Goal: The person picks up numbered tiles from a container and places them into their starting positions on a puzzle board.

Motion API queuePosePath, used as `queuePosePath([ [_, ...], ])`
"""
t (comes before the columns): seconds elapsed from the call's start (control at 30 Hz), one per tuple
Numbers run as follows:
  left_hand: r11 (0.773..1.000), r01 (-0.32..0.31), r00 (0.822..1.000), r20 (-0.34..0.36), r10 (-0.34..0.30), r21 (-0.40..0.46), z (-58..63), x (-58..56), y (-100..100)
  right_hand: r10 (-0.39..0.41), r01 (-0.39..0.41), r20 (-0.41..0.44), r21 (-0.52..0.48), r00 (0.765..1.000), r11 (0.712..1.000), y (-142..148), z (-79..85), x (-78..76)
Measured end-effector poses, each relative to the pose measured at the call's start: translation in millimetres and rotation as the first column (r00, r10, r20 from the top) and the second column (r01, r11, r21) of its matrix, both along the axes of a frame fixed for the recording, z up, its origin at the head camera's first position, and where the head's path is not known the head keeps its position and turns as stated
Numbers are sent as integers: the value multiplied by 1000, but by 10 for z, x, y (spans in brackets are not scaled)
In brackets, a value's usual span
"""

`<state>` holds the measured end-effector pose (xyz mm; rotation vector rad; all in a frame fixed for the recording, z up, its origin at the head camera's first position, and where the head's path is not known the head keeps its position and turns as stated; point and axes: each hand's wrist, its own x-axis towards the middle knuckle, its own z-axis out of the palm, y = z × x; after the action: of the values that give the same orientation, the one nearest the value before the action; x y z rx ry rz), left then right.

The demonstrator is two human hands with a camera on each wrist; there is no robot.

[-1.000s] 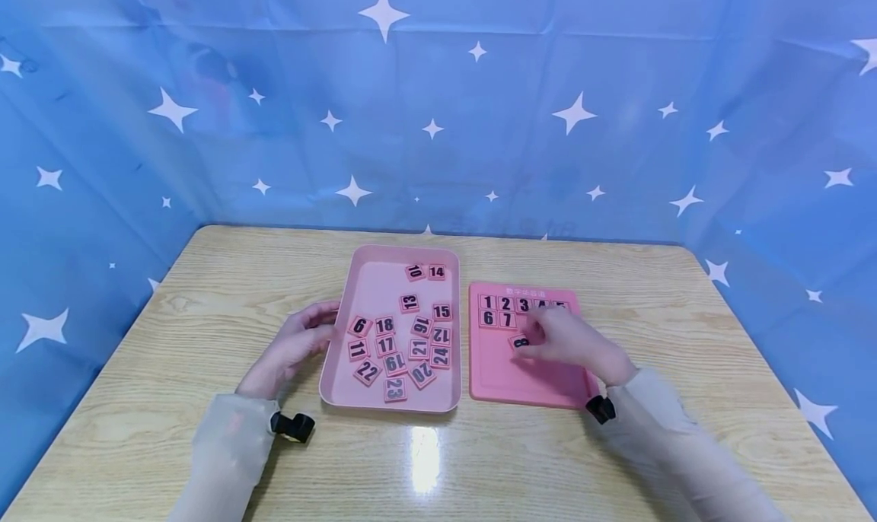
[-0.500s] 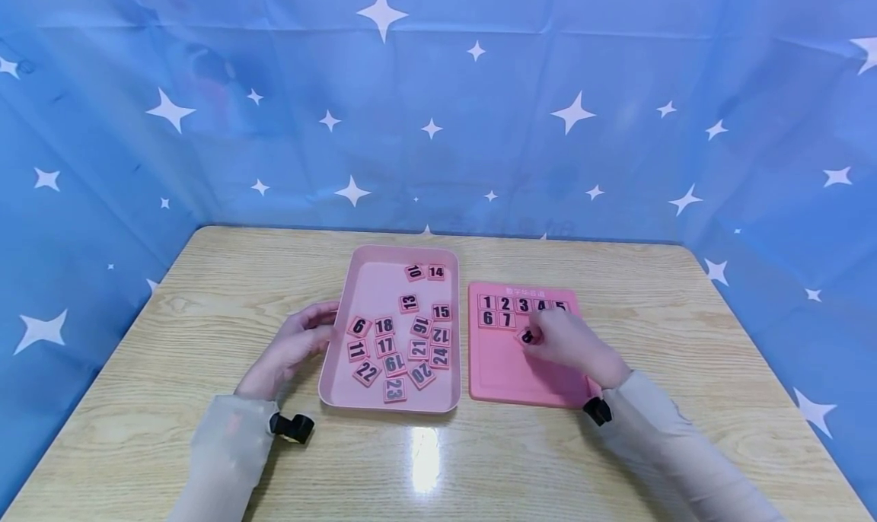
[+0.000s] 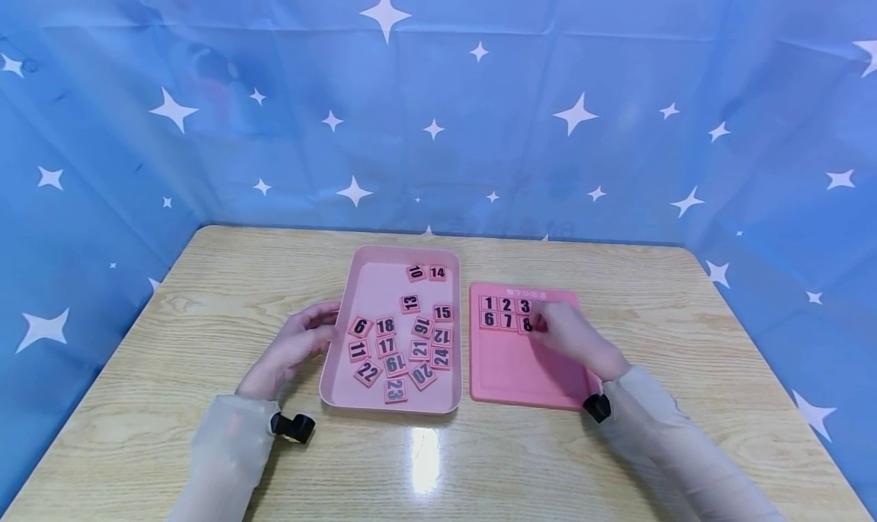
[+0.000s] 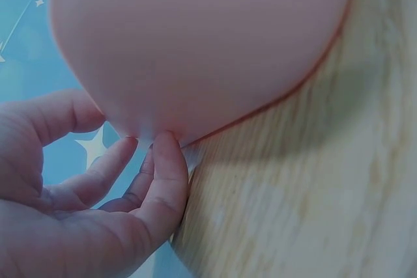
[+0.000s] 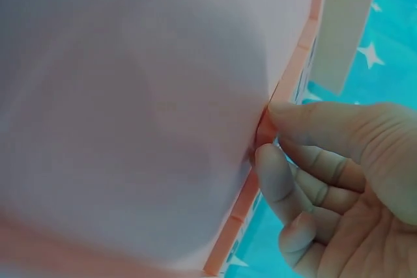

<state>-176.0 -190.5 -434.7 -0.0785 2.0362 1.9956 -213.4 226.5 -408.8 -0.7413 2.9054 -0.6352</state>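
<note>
My right hand point(image 3: 574, 339) is over the pink number board point(image 3: 510, 373). Its thumb and index finger pinch the number 8 tile point(image 3: 526, 325), set just right of the 7 tile point(image 3: 508, 321) in the second row. In the right wrist view the fingertips are right at the row of tiles point(image 5: 228, 243). Above the 8, the 3 tile point(image 3: 524, 307) shows, while the hand hides the upper right of the board. On the left, my left hand point(image 3: 294, 347) touches the outer side of the pink tray point(image 3: 373, 282) with relaxed, slightly bent fingers; the left wrist view shows fingertips against its wall point(image 4: 208, 50).
Loose numbered tiles lie in the tray at various angles, among them 13 point(image 3: 409, 303), 22 point(image 3: 368, 373) and 10 point(image 3: 416, 272). Tray and board stand side by side on a wooden table point(image 3: 384, 461). A blue star-patterned cloth point(image 3: 438, 164) hangs behind.
The right hand has turned the 8 tile upright and moved it up into the second row, beside the 7. The left hand has stayed at the tray's side.
</note>
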Motion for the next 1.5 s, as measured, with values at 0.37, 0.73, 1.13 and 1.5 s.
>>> queuePosePath([
  [0.37,1000,-5,1000,2,5,6,-6,-3,-8,11,-11,-8,-10,1000,1000,7,0,-44],
  [0.73,1000,1,1000,5,-1,11,-7,-12,-4,148,-146,37,-53,988,988,-509,552,-221],
  [1.13,1000,3,1000,-12,-3,16,-32,-19,9,457,-431,183,-168,870,887,-1855,529,-509],
  [1.5,999,14,999,-33,-13,35,-48,-13,-21,304,-289,209,-102,929,952,-2255,177,-416],
])
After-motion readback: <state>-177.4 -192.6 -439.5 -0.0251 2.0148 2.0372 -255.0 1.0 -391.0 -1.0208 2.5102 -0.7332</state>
